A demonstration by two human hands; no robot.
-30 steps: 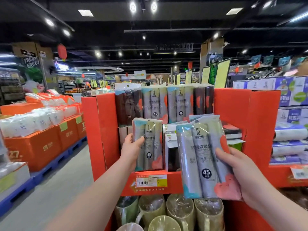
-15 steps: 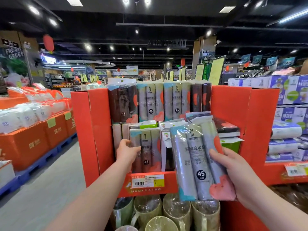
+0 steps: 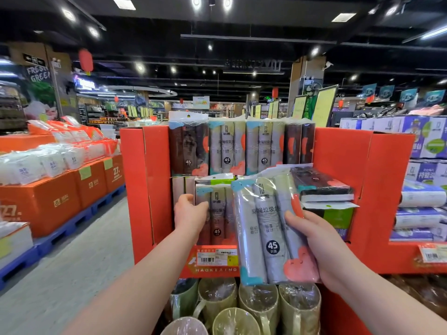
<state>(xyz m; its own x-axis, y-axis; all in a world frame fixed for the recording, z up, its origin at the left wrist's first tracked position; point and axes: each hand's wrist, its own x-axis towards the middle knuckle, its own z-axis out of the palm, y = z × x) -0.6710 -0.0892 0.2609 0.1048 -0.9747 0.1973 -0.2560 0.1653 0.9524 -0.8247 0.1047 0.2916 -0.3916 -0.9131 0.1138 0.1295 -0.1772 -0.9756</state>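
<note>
My right hand grips a clear pack of three grey bin-bag rolls, marked 45, held upright in front of the red cardboard display shelf. My left hand holds the left edge of a second, similar pack that stands on the lower shelf among other packs. A row of more such packs, some grey and some dark, lines the upper shelf. Flat dark packs lie stacked at the right of the lower shelf.
Wrapped green mugs stand under the shelf edge with its price label. Orange boxes with white tissue packs sit on blue pallets at the left. Tissue cartons stack up on the right. An aisle floor runs past on the left.
My left hand has pushed its pack back and down into the lower shelf row. My right hand keeps its pack, shifted slightly lower and nearer the shelf.
</note>
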